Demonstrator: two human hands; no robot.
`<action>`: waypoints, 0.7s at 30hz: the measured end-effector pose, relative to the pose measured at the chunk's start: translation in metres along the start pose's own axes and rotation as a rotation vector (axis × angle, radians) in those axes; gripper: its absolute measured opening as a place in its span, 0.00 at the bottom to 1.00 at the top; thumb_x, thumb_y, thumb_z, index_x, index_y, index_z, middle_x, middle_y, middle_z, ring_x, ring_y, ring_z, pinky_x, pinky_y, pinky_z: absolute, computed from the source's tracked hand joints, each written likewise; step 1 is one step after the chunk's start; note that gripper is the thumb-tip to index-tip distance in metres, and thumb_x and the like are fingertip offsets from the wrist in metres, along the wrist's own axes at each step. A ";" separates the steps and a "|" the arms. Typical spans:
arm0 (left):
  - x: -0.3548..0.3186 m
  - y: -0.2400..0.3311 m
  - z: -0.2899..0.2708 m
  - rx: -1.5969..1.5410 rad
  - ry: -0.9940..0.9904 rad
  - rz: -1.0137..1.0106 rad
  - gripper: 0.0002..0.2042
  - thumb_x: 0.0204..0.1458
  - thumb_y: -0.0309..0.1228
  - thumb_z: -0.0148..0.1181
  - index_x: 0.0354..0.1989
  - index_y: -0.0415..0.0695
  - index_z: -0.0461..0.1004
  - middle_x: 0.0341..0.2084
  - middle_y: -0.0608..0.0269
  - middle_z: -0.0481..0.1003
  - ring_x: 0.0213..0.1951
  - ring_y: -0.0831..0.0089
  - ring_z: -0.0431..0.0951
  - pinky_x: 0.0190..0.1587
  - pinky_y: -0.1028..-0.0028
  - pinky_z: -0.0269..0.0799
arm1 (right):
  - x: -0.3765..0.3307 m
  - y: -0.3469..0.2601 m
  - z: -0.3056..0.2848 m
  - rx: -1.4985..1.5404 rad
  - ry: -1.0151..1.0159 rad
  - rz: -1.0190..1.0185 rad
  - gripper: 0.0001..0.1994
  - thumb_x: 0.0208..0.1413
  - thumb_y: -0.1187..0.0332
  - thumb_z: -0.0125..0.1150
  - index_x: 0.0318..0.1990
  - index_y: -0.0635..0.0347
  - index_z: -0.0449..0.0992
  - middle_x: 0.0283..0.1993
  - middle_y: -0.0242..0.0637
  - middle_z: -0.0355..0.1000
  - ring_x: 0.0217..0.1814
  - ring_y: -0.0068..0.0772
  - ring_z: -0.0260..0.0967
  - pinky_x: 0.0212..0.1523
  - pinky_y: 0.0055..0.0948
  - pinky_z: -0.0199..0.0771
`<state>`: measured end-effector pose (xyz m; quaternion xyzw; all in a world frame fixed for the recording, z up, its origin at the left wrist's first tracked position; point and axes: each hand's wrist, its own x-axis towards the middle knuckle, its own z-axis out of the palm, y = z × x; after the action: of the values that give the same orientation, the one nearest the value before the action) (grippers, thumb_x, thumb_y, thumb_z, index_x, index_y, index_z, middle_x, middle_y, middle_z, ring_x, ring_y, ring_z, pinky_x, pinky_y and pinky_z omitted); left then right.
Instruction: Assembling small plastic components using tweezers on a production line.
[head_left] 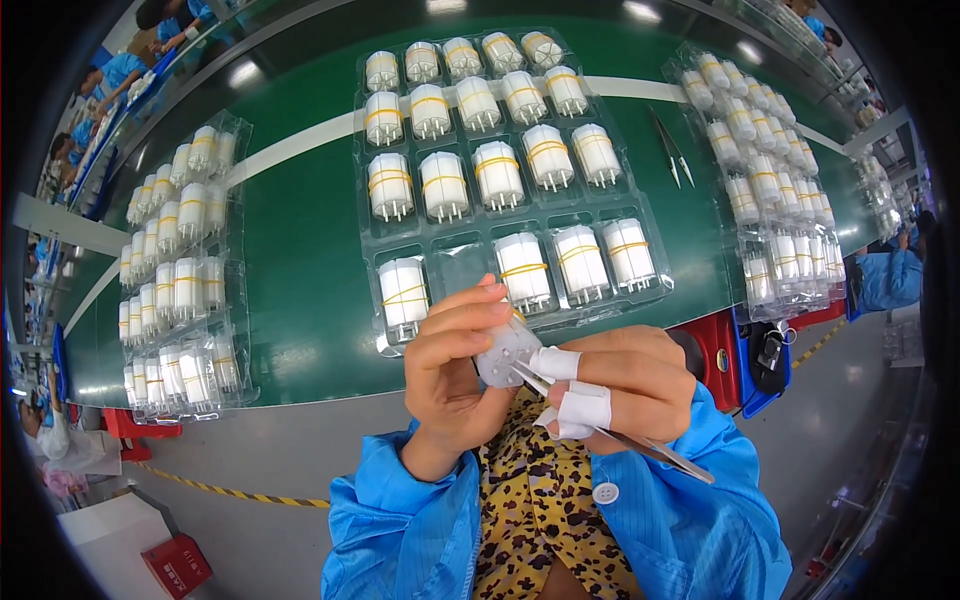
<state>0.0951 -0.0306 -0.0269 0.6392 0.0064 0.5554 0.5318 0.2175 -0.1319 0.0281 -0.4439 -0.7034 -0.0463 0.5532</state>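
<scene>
My left hand (450, 375) grips a white cylindrical part (506, 352), its flat end with small holes or pins tilted toward my right hand. Between the fingers of my right hand (630, 385), several of them wrapped in white tape, is a pair of metal tweezers (665, 458). The tweezers' tips touch or nearly touch the part's end face; fine detail there is too small to tell. Just beyond both hands lies a clear plastic tray (462, 268) with rows of similar white cylinders (498, 178), each with a yellow rubber band and metal pins. One pocket in its nearest row shows bare plastic.
More filled trays stand on the green table at left (240, 300) and right (735, 225). A second pair of tweezers (672, 150) lies right of the middle tray. Red (708, 350) and blue bins (752, 385) sit below the table's right edge. Other people work farther off.
</scene>
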 end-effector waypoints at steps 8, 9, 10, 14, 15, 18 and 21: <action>0.000 0.000 0.000 0.020 -0.004 0.025 0.19 0.41 0.15 0.62 0.40 0.40 0.62 0.41 0.48 0.72 0.51 0.52 0.70 0.57 0.49 0.63 | 0.001 -0.003 0.005 -0.021 0.012 0.014 0.15 0.36 0.69 0.71 0.35 0.63 0.78 0.34 0.45 0.75 0.29 0.38 0.76 0.25 0.28 0.78; 0.000 -0.001 0.001 0.019 -0.005 0.025 0.19 0.41 0.15 0.62 0.40 0.40 0.62 0.41 0.48 0.72 0.51 0.52 0.70 0.57 0.49 0.63 | -0.001 -0.003 0.005 -0.023 0.051 0.031 0.16 0.37 0.69 0.72 0.35 0.63 0.78 0.33 0.44 0.75 0.28 0.38 0.75 0.25 0.28 0.78; 0.000 -0.001 0.001 0.036 0.004 0.035 0.18 0.41 0.15 0.62 0.39 0.41 0.62 0.41 0.49 0.72 0.51 0.53 0.70 0.57 0.50 0.63 | -0.002 -0.003 0.006 -0.022 0.051 0.031 0.16 0.37 0.69 0.72 0.35 0.63 0.78 0.33 0.44 0.75 0.28 0.38 0.75 0.25 0.28 0.78; -0.001 -0.001 -0.002 0.116 -0.019 0.051 0.18 0.42 0.15 0.62 0.39 0.44 0.63 0.42 0.52 0.72 0.51 0.53 0.71 0.58 0.49 0.63 | -0.003 -0.004 0.009 -0.024 0.092 0.075 0.15 0.38 0.70 0.72 0.36 0.62 0.78 0.32 0.42 0.75 0.27 0.37 0.75 0.25 0.27 0.77; -0.001 -0.001 -0.002 0.116 -0.020 0.051 0.18 0.42 0.15 0.62 0.39 0.44 0.63 0.42 0.52 0.72 0.51 0.53 0.71 0.58 0.49 0.63 | -0.003 -0.004 0.009 -0.014 0.111 0.088 0.14 0.39 0.70 0.72 0.36 0.62 0.78 0.32 0.41 0.75 0.27 0.37 0.75 0.25 0.27 0.77; -0.002 -0.003 -0.004 0.173 -0.019 0.071 0.19 0.41 0.15 0.63 0.39 0.45 0.63 0.43 0.54 0.72 0.51 0.53 0.70 0.57 0.48 0.62 | -0.002 -0.005 0.009 -0.009 0.091 0.111 0.14 0.38 0.70 0.72 0.35 0.62 0.78 0.32 0.41 0.75 0.26 0.37 0.75 0.25 0.28 0.77; -0.004 -0.007 -0.007 0.238 -0.077 0.155 0.26 0.37 0.27 0.72 0.42 0.45 0.60 0.43 0.51 0.70 0.52 0.52 0.69 0.59 0.44 0.59 | -0.003 -0.006 0.011 -0.008 0.109 0.098 0.14 0.38 0.70 0.72 0.35 0.63 0.78 0.31 0.41 0.75 0.27 0.38 0.75 0.25 0.28 0.78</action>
<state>0.0923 -0.0250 -0.0359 0.7171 0.0024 0.5653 0.4077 0.2060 -0.1310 0.0242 -0.4769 -0.6494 -0.0462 0.5905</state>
